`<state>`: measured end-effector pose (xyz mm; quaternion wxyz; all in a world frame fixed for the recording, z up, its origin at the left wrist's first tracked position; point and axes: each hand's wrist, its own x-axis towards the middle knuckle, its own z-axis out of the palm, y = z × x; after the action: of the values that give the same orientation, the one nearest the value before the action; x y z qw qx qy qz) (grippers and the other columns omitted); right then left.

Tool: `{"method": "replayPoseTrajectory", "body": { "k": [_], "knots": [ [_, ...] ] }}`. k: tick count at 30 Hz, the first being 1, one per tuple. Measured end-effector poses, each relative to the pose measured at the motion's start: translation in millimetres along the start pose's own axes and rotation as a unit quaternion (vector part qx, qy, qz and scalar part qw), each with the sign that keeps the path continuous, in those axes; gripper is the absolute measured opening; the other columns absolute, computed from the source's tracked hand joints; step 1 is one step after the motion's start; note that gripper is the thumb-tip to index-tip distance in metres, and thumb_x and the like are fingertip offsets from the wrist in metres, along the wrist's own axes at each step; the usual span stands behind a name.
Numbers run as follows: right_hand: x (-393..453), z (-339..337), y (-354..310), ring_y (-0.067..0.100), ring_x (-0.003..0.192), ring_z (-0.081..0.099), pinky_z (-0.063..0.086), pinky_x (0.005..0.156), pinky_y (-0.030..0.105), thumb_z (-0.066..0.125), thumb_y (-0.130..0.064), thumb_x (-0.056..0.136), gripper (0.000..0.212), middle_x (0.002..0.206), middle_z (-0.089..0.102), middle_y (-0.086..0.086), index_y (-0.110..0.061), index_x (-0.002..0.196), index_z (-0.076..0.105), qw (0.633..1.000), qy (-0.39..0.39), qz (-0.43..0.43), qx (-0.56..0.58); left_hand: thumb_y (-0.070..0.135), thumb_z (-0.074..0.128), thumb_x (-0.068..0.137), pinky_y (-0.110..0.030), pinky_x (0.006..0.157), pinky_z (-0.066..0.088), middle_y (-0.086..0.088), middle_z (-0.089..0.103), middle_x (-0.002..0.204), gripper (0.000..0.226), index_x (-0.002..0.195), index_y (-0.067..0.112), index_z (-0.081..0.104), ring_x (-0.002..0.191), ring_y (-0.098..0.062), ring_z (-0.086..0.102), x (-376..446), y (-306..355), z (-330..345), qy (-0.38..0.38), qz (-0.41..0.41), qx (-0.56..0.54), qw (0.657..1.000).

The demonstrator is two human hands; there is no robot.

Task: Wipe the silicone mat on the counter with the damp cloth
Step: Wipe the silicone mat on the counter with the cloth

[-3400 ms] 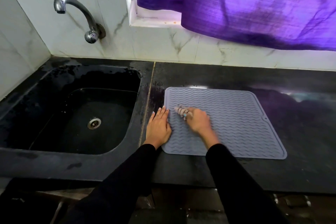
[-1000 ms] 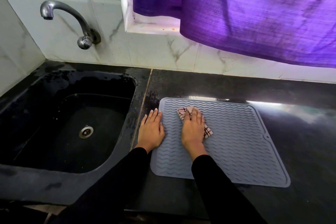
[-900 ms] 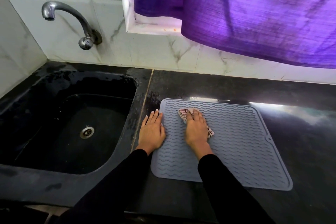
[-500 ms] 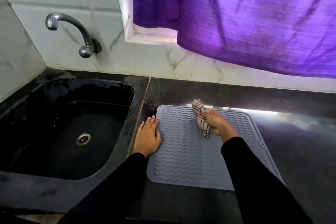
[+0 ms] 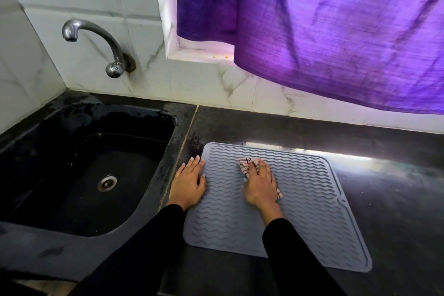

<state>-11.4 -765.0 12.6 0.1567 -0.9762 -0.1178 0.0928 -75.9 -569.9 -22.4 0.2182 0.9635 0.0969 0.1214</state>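
Observation:
A grey silicone mat [image 5: 310, 202] with wavy ridges lies flat on the dark counter, right of the sink. My right hand [image 5: 260, 184] presses a small checked cloth [image 5: 245, 167] flat onto the mat's left-centre part; only the cloth's edges show around the fingers and palm. My left hand [image 5: 188, 184] rests flat with fingers apart on the mat's left edge, half on the counter, holding nothing.
A black sink [image 5: 79, 175] with a metal drain lies left of the mat. A chrome tap [image 5: 96, 43] juts from the tiled wall above it. A purple curtain [image 5: 324, 31] hangs over the back of the dark counter [image 5: 396, 187].
Half a second ago my right hand held the cloth bunched near the mat's far edge; it has come back toward me and now presses it flat. The left hand stays put.

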Motion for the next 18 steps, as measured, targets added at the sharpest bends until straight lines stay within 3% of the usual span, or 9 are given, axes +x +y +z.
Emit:
{"method": "replayPoseTrajectory", "body": {
  "k": [2,4,7,8,9,10,12,16,18],
  "knots": [
    [7.7,-5.5,13.9,0.023,0.146,0.013,0.012,0.118,0.033,0.049,-0.017,0.093,0.060,0.158,0.015,0.007,-0.018,0.148,0.026,0.996,0.007,-0.042,0.083,0.050,0.009,0.077,-0.034,0.117,0.012,-0.003,0.032,0.150,0.078,0.141,0.015,0.036,0.141,-0.016,0.022,0.7,-0.4,0.2,0.001,-0.003,-0.002,1.000],
    [7.5,-13.6,20.1,0.024,0.141,0.030,0.023,0.114,0.028,0.047,-0.003,0.094,0.051,0.151,0.034,0.009,-0.010,0.143,0.037,0.955,0.035,-0.054,0.290,0.051,0.009,0.075,-0.032,0.117,0.011,-0.003,0.031,0.150,0.079,0.141,0.017,0.035,0.141,-0.015,0.022,1.5,-1.7,-0.1,-0.001,-0.006,-0.002,1.000],
    [1.6,-35.4,22.6,0.017,0.121,0.055,0.037,0.101,0.021,0.036,0.002,0.099,0.042,0.133,0.053,0.003,-0.008,0.138,0.045,0.760,0.031,0.047,0.647,0.052,0.012,0.073,-0.033,0.117,0.013,-0.004,0.033,0.150,0.080,0.140,0.016,0.037,0.141,-0.016,0.024,2.1,-3.6,0.3,-0.002,-0.005,-0.002,1.000],
    [1.1,-41.4,26.5,0.014,0.106,0.064,0.044,0.092,0.020,0.035,0.002,0.099,0.041,0.123,0.060,0.004,-0.009,0.136,0.048,0.735,0.056,0.081,0.671,0.052,0.012,0.073,-0.034,0.116,0.014,-0.005,0.034,0.149,0.080,0.140,0.016,0.038,0.140,-0.017,0.025,2.2,-3.0,0.3,-0.002,-0.003,-0.004,1.000],
    [1.4,-44.8,31.9,0.014,0.093,0.068,0.049,0.083,0.022,0.037,0.001,0.098,0.040,0.114,0.064,0.008,-0.010,0.134,0.051,0.765,0.089,0.110,0.628,0.052,0.013,0.073,-0.034,0.116,0.014,-0.005,0.034,0.149,0.080,0.139,0.015,0.038,0.140,-0.018,0.026,2.0,-1.9,0.2,-0.001,-0.003,-0.005,1.000],
    [1.7,-45.9,37.5,0.018,0.093,0.067,0.049,0.083,0.024,0.041,-0.002,0.097,0.039,0.116,0.065,0.010,-0.011,0.133,0.053,0.823,0.128,0.125,0.539,0.052,0.014,0.073,-0.035,0.116,0.015,-0.006,0.035,0.148,0.080,0.139,0.014,0.039,0.140,-0.019,0.027,2.2,-2.4,-0.4,-0.002,-0.004,-0.006,1.000],
    [-2.7,-46.5,47.6,0.024,0.117,0.057,0.043,0.097,0.028,0.046,-0.006,0.094,0.041,0.131,0.058,0.008,-0.013,0.134,0.052,0.920,0.176,0.082,0.340,0.052,0.015,0.073,-0.036,0.115,0.017,-0.007,0.037,0.147,0.080,0.138,0.013,0.041,0.139,-0.020,0.029,2.8,-3.1,-0.3,-0.004,-0.007,-0.007,1.000],
    [-21.8,-28.4,46.3,0.025,0.135,0.037,0.030,0.112,0.033,0.043,-0.011,0.092,0.048,0.146,0.040,0.011,-0.014,0.140,0.042,0.987,0.117,-0.009,0.110,0.052,0.019,0.074,-0.042,0.113,0.022,-0.013,0.040,0.144,0.079,0.135,0.008,0.045,0.136,-0.027,0.034,4.7,-6.0,1.0,-0.008,-0.006,-0.008,1.000],
    [-34.7,-17.1,40.6,0.026,0.145,0.015,0.015,0.118,0.038,0.042,-0.015,0.093,0.056,0.157,0.017,0.011,-0.016,0.147,0.026,0.998,0.061,-0.010,0.025,0.052,0.019,0.076,-0.044,0.112,0.023,-0.014,0.040,0.144,0.078,0.135,0.008,0.044,0.136,-0.028,0.034,5.0,-6.4,2.1,-0.008,-0.002,-0.002,1.000]
  ]
}}
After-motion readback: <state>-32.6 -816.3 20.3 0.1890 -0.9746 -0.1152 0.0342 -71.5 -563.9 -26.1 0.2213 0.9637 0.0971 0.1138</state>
